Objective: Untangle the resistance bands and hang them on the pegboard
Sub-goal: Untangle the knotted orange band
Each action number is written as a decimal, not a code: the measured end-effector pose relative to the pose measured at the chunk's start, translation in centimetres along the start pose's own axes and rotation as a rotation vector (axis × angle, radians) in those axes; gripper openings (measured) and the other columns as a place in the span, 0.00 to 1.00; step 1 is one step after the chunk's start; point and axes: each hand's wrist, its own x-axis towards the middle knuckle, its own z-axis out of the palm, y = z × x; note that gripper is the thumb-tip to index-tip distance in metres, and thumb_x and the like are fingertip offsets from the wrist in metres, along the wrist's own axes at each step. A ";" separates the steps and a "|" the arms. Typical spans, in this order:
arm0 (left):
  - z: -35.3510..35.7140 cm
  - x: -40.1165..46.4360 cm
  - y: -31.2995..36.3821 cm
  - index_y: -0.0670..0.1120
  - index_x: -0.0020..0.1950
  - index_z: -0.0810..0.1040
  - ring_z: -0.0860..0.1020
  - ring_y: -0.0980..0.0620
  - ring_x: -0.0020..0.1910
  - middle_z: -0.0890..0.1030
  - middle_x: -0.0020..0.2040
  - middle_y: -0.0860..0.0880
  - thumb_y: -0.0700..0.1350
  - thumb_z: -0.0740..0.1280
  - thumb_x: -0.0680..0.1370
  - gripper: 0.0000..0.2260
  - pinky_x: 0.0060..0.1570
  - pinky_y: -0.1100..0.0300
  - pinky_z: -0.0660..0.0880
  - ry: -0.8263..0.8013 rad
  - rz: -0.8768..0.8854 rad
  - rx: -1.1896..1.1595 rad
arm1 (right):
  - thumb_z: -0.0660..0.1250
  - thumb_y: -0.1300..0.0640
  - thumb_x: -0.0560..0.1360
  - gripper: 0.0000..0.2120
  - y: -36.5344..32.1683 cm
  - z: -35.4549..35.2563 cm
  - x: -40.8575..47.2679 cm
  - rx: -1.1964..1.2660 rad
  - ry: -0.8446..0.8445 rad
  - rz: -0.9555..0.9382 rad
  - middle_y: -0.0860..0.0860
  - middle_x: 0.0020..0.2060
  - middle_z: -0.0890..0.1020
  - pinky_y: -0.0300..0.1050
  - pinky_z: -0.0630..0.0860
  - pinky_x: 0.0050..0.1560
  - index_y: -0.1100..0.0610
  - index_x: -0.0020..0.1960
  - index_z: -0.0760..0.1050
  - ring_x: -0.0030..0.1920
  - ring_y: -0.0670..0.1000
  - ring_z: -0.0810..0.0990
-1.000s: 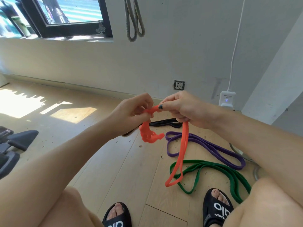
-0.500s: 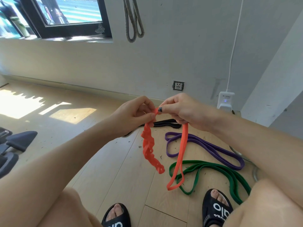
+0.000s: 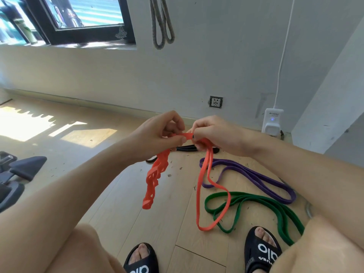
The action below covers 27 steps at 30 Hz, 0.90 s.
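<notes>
An orange resistance band [image 3: 199, 186] is held up between both hands above the wooden floor. My left hand [image 3: 157, 134] pinches its top, and a crumpled, twisted length hangs below it. My right hand [image 3: 218, 134] pinches the band beside it, with a long open loop hanging down to the floor. On the floor lie a purple band [image 3: 254, 178], a green band [image 3: 262, 205] and a black band [image 3: 187, 148], partly hidden behind my hands. A grey band [image 3: 161, 22] hangs on the wall above. No pegboard is in view.
My two feet in black slides [image 3: 262, 251] stand near the green band. A wall socket [image 3: 216, 101] and a white plug-in device [image 3: 272, 121] with a cable sit on the wall. Dark gym equipment [image 3: 17, 170] stands at the left. A window is at the upper left.
The bunched orange knot under my left hand has come loose and now hangs down as a long crumpled strand. The loop under my right hand has widened.
</notes>
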 end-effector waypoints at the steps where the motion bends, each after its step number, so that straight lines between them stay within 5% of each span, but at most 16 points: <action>1: -0.1 0.0 0.0 0.45 0.52 0.75 0.82 0.55 0.39 0.85 0.41 0.52 0.40 0.73 0.78 0.07 0.41 0.61 0.79 -0.003 0.004 -0.006 | 0.64 0.60 0.78 0.05 -0.1 0.1 0.1 0.041 -0.020 0.011 0.52 0.31 0.77 0.43 0.68 0.34 0.61 0.47 0.77 0.30 0.49 0.72; 6: 0.0 -0.2 -0.4 0.43 0.48 0.76 0.81 0.60 0.35 0.84 0.38 0.56 0.39 0.73 0.77 0.07 0.37 0.67 0.76 -0.074 0.010 -0.002 | 0.63 0.56 0.84 0.12 -0.3 0.4 -0.3 -0.013 -0.163 0.037 0.56 0.38 0.81 0.37 0.61 0.27 0.65 0.55 0.79 0.27 0.47 0.63; 10: -0.7 -0.2 -0.5 0.43 0.47 0.77 0.82 0.55 0.37 0.85 0.38 0.53 0.42 0.74 0.76 0.07 0.40 0.60 0.79 -0.074 0.007 -0.024 | 0.64 0.57 0.84 0.14 -0.4 0.0 -0.6 -0.049 -0.169 -0.004 0.53 0.33 0.74 0.37 0.60 0.27 0.67 0.53 0.81 0.28 0.47 0.63; 19: -1.1 -0.5 -0.4 0.47 0.44 0.77 0.77 0.58 0.32 0.80 0.33 0.56 0.55 0.71 0.73 0.12 0.37 0.65 0.76 -0.066 0.008 0.040 | 0.66 0.51 0.83 0.14 -0.7 -0.3 -0.8 -0.062 -0.139 -0.031 0.50 0.28 0.66 0.43 0.56 0.28 0.58 0.50 0.86 0.28 0.48 0.59; 22: -0.8 -0.6 -0.7 0.44 0.44 0.78 0.78 0.54 0.33 0.79 0.34 0.49 0.61 0.69 0.74 0.19 0.38 0.61 0.77 -0.080 -0.013 0.055 | 0.68 0.50 0.81 0.13 -0.7 -0.3 -0.8 -0.054 -0.128 -0.033 0.53 0.29 0.66 0.46 0.56 0.30 0.57 0.48 0.86 0.29 0.49 0.59; 24: -0.6 -0.7 -1.0 0.41 0.45 0.78 0.79 0.43 0.36 0.79 0.37 0.42 0.63 0.69 0.75 0.23 0.40 0.53 0.77 -0.122 -0.045 0.003 | 0.68 0.51 0.81 0.13 -0.6 -0.3 -0.8 -0.040 -0.113 -0.041 0.54 0.29 0.66 0.44 0.57 0.28 0.60 0.49 0.85 0.28 0.49 0.59; 27: -0.6 -1.1 -1.2 0.42 0.49 0.76 0.81 0.38 0.45 0.82 0.43 0.44 0.53 0.72 0.76 0.15 0.46 0.43 0.78 -0.235 -0.100 -0.087 | 0.66 0.52 0.82 0.14 -0.3 -0.5 -0.6 -0.021 -0.074 -0.027 0.52 0.27 0.66 0.39 0.58 0.25 0.62 0.47 0.83 0.26 0.48 0.59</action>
